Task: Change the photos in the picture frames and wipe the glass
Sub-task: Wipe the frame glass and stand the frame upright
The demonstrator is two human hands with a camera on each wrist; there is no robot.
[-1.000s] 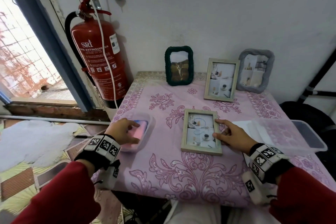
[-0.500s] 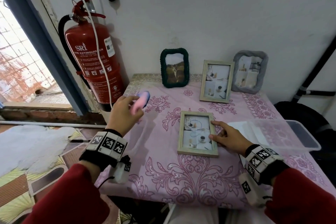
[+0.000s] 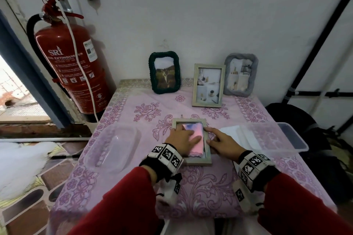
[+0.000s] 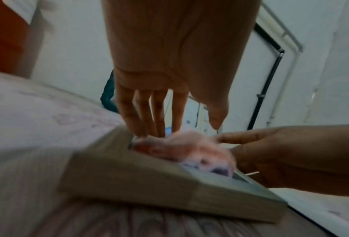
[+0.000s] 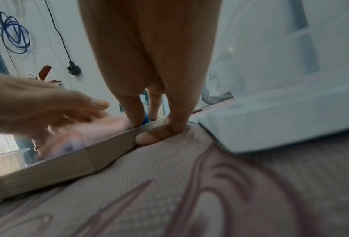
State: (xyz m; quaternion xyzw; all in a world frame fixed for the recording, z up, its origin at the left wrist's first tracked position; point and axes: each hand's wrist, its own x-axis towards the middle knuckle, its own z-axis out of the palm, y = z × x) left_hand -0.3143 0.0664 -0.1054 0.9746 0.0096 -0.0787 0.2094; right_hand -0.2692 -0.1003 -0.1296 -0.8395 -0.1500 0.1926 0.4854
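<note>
Tablecloth [image 3: 191, 187] bears frame [image 3: 198, 161] flat, long axis toward wall [image 3: 210, 15]; left hand [image 3: 181, 140] presses cloth [image 3: 196, 149] straight-fingered, right hand [image 3: 223, 144] pinches frame.

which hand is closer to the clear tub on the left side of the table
Left. The left hand presses the pink cloth on the wooden frame, right of the clear tub; the right hand steadies the frame's right edge, farther off.
</note>
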